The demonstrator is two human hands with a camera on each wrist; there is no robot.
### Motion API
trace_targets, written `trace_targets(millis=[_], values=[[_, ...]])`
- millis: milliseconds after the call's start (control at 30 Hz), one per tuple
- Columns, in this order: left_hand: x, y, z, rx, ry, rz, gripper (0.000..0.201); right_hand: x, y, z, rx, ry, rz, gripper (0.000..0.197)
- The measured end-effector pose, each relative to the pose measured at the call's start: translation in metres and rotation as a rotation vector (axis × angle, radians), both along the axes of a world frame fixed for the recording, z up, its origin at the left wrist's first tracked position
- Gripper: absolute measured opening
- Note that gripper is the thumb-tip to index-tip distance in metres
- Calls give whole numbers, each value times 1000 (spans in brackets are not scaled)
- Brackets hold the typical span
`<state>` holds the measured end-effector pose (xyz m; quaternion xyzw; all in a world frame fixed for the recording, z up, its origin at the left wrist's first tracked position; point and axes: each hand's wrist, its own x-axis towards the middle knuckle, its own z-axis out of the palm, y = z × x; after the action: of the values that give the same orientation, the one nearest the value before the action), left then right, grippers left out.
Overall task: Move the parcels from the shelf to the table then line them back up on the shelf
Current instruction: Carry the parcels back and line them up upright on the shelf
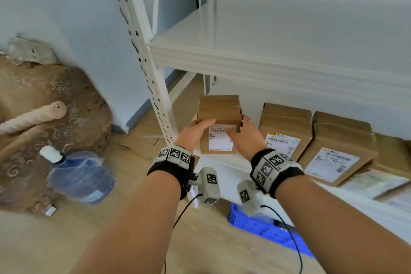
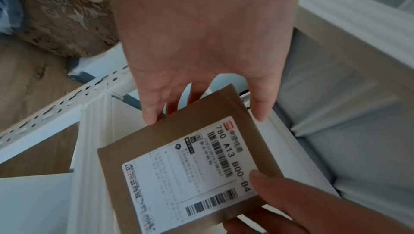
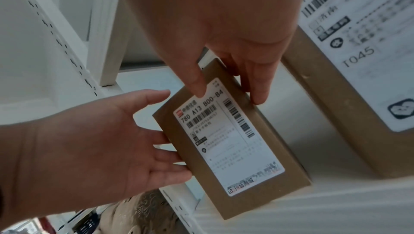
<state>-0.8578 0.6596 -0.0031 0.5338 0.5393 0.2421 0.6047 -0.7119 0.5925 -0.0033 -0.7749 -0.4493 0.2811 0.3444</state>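
A small brown cardboard parcel (image 1: 219,113) with a white shipping label stands at the left end of the lower shelf (image 1: 222,160). My left hand (image 1: 200,125) lays straight fingers against its left side, thumb near the top edge. In the left wrist view those fingertips (image 2: 150,115) touch the parcel (image 2: 179,176). My right hand (image 1: 242,128) pinches the parcel's right side. The right wrist view shows its thumb (image 3: 199,89) on the label and its fingers on the side of the parcel (image 3: 235,140). Two more brown parcels (image 1: 287,124) (image 1: 340,140) stand further right.
An empty white shelf board (image 1: 266,35) hangs above. The perforated upright (image 1: 153,87) stands just left of the parcel. Flat parcels (image 1: 378,182) lie at the far right. On the floor are a blue crate (image 1: 266,227), a water bottle (image 1: 82,176) and a brown cushion (image 1: 44,107).
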Motion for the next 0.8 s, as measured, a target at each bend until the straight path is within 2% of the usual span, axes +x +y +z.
trace_targets(millis=[100, 133, 267, 333, 433, 633, 700, 800], values=[[-1, 3, 5, 8, 50, -36, 104, -6, -3, 4, 20, -25, -30, 42], [0, 3, 8, 12, 61, -21, 111, -7, -5, 8, 34, -43, -37, 43], [4, 10, 13, 88, 45, 13, 100, -6, -14, 27, 110, -178, -78, 51], [8, 17, 5, 109, 6, -11, 103, 2, -21, 34, 171, -226, -117, 54], [17, 27, -8, 133, 7, -95, 96, 19, -35, 38, 214, -295, -172, 53], [37, 32, -13, 141, 72, -207, 110, 50, -58, 31, 35, -436, -193, 51], [40, 31, -9, 137, 103, -254, 104, 54, -61, 26, 16, -430, -171, 50], [40, 27, 5, 157, 125, -305, 79, 57, -62, 23, 39, -436, -159, 50]])
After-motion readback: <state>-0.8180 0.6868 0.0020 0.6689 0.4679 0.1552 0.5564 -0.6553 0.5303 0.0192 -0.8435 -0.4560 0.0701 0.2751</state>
